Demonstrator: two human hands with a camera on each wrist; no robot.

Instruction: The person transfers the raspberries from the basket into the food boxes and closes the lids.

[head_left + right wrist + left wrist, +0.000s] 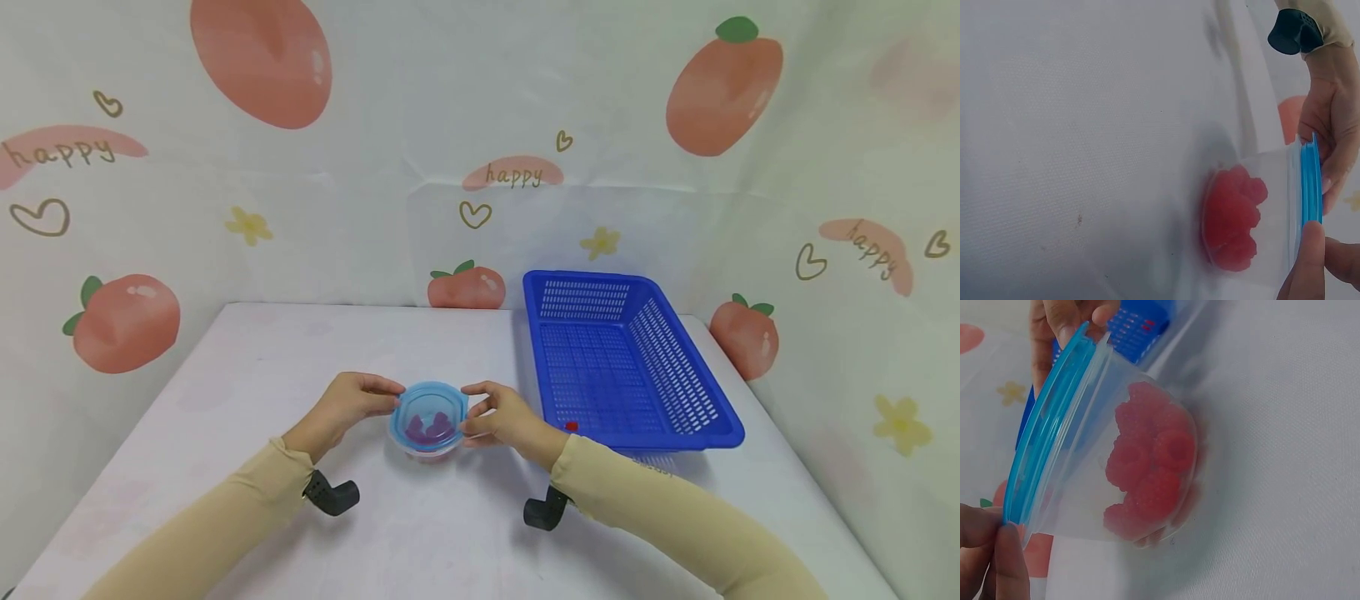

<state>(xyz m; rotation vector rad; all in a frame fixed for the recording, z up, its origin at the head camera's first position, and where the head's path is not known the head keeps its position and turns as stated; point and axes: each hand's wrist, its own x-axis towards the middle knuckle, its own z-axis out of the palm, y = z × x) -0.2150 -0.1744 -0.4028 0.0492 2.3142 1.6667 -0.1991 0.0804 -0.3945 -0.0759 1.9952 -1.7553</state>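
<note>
A clear round tub [1079, 506] stands on the table with several red raspberries [1154, 456] in its bottom. Over its mouth lies a translucent blue lid [431, 400]; whether it is sealed cannot be told. My left hand [348, 408] pinches the lid's left edge between thumb and fingers. On the opposite side, my right hand [510, 421] holds the lid's edge with thumb and fingertips, as the right wrist view shows close up at the blue rim. Through the lid the raspberries look purple in the head view.
A blue plastic basket [536, 358] with slotted walls stands right of the tub, behind my right forearm. A small red spot [572, 426] shows at its near left corner. Fruit-printed cloth [360, 233] hangs behind the white table [315, 342] and along both sides.
</note>
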